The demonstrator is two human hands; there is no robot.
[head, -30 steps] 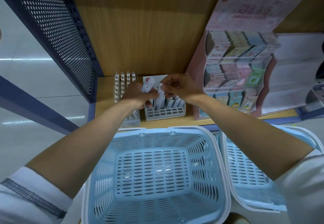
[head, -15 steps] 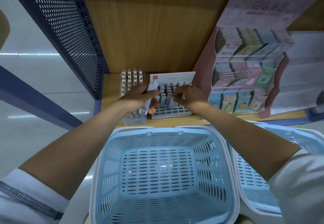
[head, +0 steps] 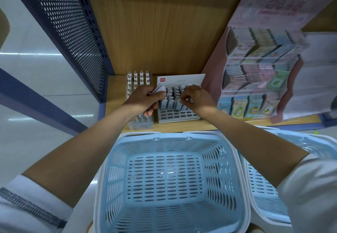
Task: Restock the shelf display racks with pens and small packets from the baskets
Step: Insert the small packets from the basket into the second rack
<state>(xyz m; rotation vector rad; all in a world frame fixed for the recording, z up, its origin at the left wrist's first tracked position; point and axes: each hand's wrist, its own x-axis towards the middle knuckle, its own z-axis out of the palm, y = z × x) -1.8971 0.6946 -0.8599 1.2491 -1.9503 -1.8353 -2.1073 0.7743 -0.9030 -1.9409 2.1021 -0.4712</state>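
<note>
Grey and slotted, the rack at mid-frame held rows of small packets, the right hand seemingly pinching one near its right side, while the left hand curled round white packets just left, above the blue basket.

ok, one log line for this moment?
left hand: holds white packets | right hand: pinches packet at grey rack | blue basket: in front of shelf
</note>
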